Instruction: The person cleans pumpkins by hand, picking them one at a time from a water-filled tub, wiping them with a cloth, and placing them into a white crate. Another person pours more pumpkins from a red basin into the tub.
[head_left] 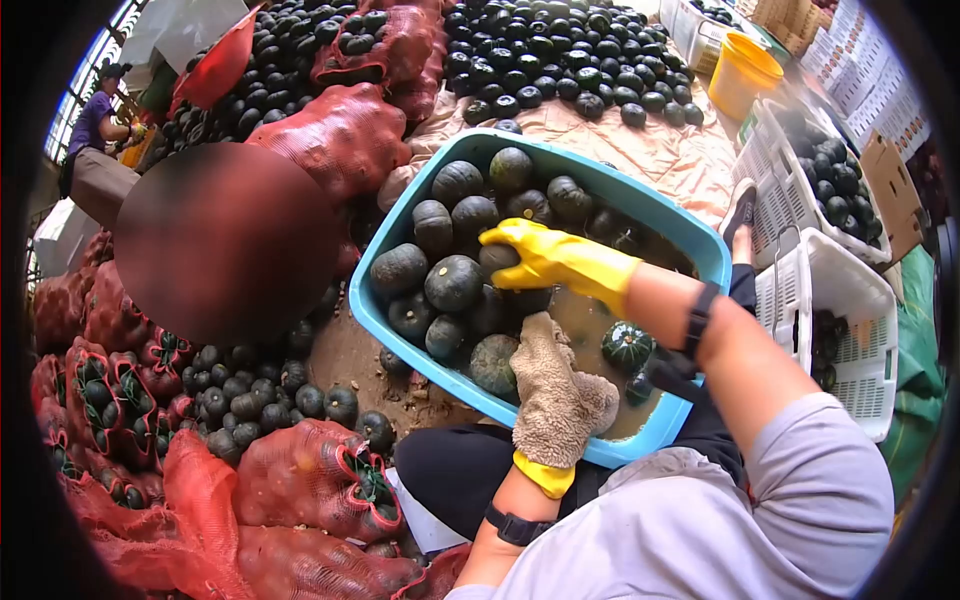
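Observation:
A blue tub holds murky brown water and many dark green pumpkins, some of them partly under water. My right hand, in a long yellow rubber glove, has its fingers curled over a small dark pumpkin among the others. Over my left hand lies a fuzzy tan cloth or mitt, with a yellow glove cuff showing at the wrist. Its fingers are hidden, and it is beside a greyish-green pumpkin at the tub's near side. A striped pumpkin floats on the right.
Red mesh sacks and loose pumpkins crowd the left. More pumpkins cover a sheet behind the tub. White plastic crates and a yellow bucket stand on the right. Another person is at the far left.

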